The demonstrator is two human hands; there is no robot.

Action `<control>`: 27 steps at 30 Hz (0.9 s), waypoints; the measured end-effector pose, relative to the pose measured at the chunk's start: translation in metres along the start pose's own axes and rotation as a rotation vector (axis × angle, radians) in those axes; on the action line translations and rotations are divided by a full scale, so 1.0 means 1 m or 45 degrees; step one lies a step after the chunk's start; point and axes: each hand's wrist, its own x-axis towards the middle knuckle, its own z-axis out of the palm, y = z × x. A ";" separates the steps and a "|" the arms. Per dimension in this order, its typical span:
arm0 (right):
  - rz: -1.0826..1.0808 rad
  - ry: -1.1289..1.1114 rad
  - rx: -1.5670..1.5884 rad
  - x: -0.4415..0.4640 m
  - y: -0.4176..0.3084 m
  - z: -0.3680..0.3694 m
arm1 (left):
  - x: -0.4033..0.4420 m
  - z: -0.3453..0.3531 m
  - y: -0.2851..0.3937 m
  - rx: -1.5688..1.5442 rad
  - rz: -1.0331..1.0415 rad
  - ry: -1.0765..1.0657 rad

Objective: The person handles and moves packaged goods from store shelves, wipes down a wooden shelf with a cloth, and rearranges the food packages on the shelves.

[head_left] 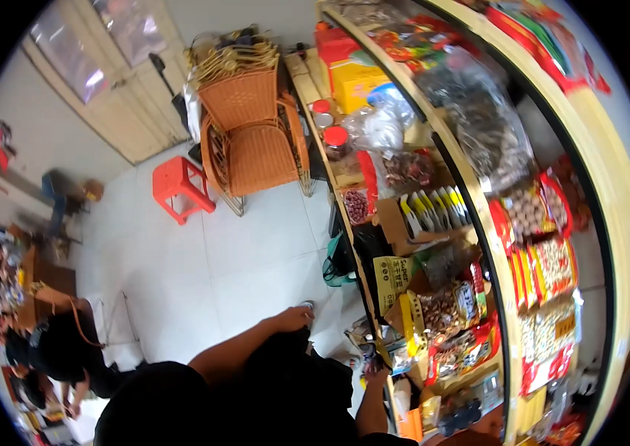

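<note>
My left hand (294, 319) is held out over the tiled floor with its fingers curled. A small greyish thing shows at its fingertips, too small to name. My right hand (377, 373) is low beside the shelf edge, its fingers closed around something dark that I cannot make out. Close to that hand, on the shelf, are a yellow-edged snack bag (413, 323), a red bag of packaged food (464, 351) and an olive-coloured pouch (392, 282). My dark clothing hides part of the view below both hands.
Wooden shelves (505, 312) with black edging curve along the right, loaded with bagged goods and red-lidded jars (336, 140). A wicker chair (257, 152) and a red stool (180, 186) stand ahead. At left, a person in black (69, 346) is near a crowded counter.
</note>
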 end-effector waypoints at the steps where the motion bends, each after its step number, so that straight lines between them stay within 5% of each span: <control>1: 0.034 -0.033 -0.015 -0.006 -0.003 0.021 | 0.014 -0.007 -0.018 0.018 0.148 0.007; 6: -0.061 -0.204 -0.082 -0.048 -0.016 0.102 | 0.059 -0.032 -0.016 -0.280 0.135 0.044; 10: -0.286 -0.445 -0.146 -0.115 -0.054 0.170 | 0.067 -0.046 0.060 -0.345 0.186 -0.106; 12: -0.431 -0.462 -0.135 -0.167 -0.094 0.204 | 0.090 -0.043 0.088 -0.223 0.464 -0.116; 14: -0.748 -0.480 -0.140 -0.199 -0.136 0.214 | 0.095 -0.053 0.146 -0.252 0.688 -0.160; 17: -1.390 -0.888 0.004 -0.254 -0.218 0.232 | 0.095 -0.086 0.258 0.003 0.967 -0.141; 20: -1.813 -0.511 0.084 -0.354 -0.283 0.242 | 0.086 -0.120 0.394 0.015 1.599 -0.216; 22: -2.218 -0.413 0.226 -0.399 -0.323 0.245 | 0.058 -0.131 0.479 0.206 1.362 -0.061; 24: -2.622 -0.321 0.286 -0.421 -0.369 0.238 | 0.035 -0.130 0.554 0.301 1.727 0.135; 26: -2.943 0.089 0.039 -0.440 -0.421 0.237 | 0.035 -0.127 0.615 0.451 2.003 0.272; 27: -2.928 0.211 -0.110 -0.449 -0.449 0.238 | 0.040 -0.123 0.640 0.526 2.072 0.328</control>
